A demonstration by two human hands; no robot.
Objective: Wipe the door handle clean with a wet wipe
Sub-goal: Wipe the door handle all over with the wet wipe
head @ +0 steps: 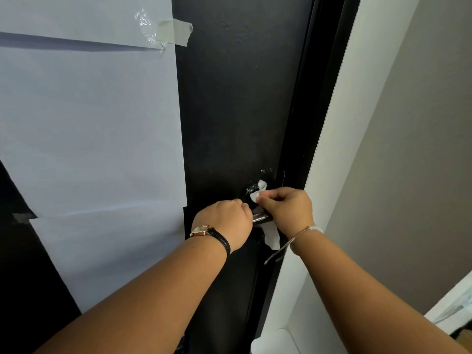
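Note:
A metal door handle (261, 217) sticks out of a black door (237, 103), low and right of centre; only a short shiny stretch shows between my hands. My left hand (227, 223), with a black-strapped watch on the wrist, is closed around the handle's left end. My right hand (287, 209) pinches a white wet wipe (256, 194) against the round lock plate just above the handle. More of the wipe hangs below the handle under my right palm. A thin bracelet circles my right wrist.
Large white paper sheets (89, 123) are taped over the door's left part, with a strip of tape (176, 33) near the top. The black door frame (314, 111) and a white wall edge (357, 123) run down the right. A white object (270, 341) sits at the bottom.

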